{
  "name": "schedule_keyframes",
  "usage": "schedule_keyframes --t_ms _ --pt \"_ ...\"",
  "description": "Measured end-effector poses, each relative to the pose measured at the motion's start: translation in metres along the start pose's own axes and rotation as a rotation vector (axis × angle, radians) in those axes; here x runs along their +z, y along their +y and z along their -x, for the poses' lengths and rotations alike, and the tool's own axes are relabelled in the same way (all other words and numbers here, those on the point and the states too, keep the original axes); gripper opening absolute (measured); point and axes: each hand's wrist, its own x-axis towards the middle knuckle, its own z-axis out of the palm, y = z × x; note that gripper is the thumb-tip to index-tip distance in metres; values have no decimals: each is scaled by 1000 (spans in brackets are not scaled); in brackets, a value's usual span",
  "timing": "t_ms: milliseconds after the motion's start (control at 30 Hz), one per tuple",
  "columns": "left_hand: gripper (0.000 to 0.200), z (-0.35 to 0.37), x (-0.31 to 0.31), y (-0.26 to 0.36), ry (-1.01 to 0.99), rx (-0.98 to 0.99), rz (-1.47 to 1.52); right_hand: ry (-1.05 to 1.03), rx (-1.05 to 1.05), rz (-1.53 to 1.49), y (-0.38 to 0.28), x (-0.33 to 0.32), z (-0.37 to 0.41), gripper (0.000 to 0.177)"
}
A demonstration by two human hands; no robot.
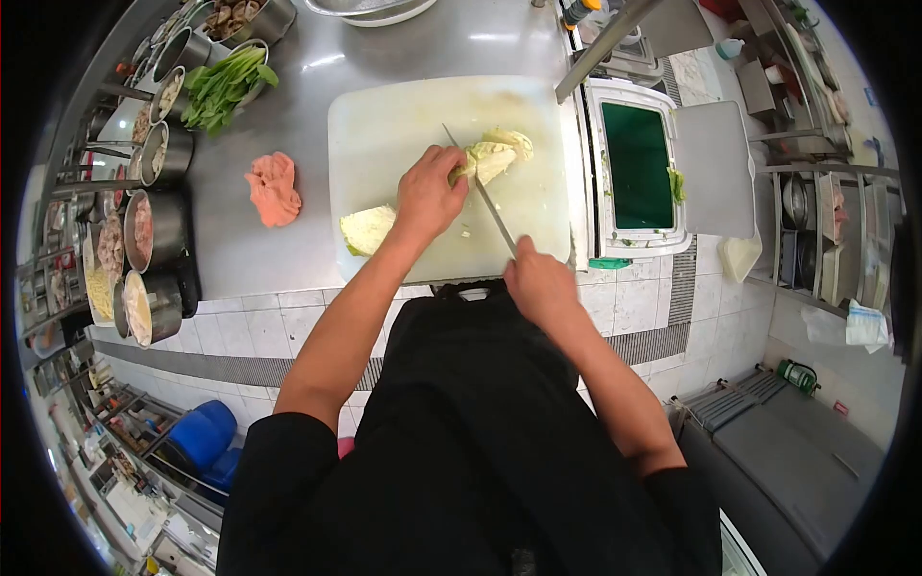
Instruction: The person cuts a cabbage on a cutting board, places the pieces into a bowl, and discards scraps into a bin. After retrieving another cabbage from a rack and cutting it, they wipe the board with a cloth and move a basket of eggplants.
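Observation:
On a white cutting board (384,115) lies a pale green cabbage piece (495,161), with cut parts at its right end. My left hand (432,192) has its fingers curled on the left end of this piece. A long knife (495,211) is in my right hand (541,283), whose fingers wrap round the handle near the board's front edge. The blade slants up and left across the cabbage, close to my left fingertips. Another cabbage chunk (367,230) rests at the board's lower left, beside my left forearm.
A crumpled pink cloth (275,189) lies on the steel counter (307,96) left of the board. Leafy greens (226,88) and metal food containers (165,154) line the left side. At the right stands an open bin (636,163) with a green inside.

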Motion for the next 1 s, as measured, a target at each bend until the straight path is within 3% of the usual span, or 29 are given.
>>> schedule_keyframes --t_ms 167,267,367,433,500,567,600,667,733,800,833,900,1000 --pt "22 -3 -8 -2 -26 -56 -23 42 -3 -32 4 24 -30 24" --pt "28 14 -51 -34 213 -182 213 35 -32 -26 2 8 -15 23" --pt "28 63 -101 -50 397 -364 61 107 -24 -128 -5 -26 22 24" --pt "29 82 -106 -39 404 -466 13 -43 -72 -167 -4 -37 43 26" --pt "32 89 -85 -45 206 -66 -187 -2 -25 -226 2 -36 55 26" --pt "31 58 -69 -18 18 160 -238 116 23 -332 10 -37 59 28" --pt "31 47 -59 -23 20 163 -233 83 120 -363 10 -46 58 29" --pt "30 27 -39 -32 -355 113 -401 169 182 -472 29 -45 63 26" --pt "27 22 -46 -10 -398 107 -405 250 211 -516 55 -48 79 24" --pt "26 20 -48 19 -640 -105 -436 351 292 -651 60 -61 96 19" --pt "35 25 -36 27 -532 14 -254 384 320 -697 64 -67 103 18" --pt "45 23 2 70 -74 191 110 410 321 -789 81 -69 109 16" --pt "47 28 -19 116 -96 94 218 360 286 -797 91 -75 113 18"
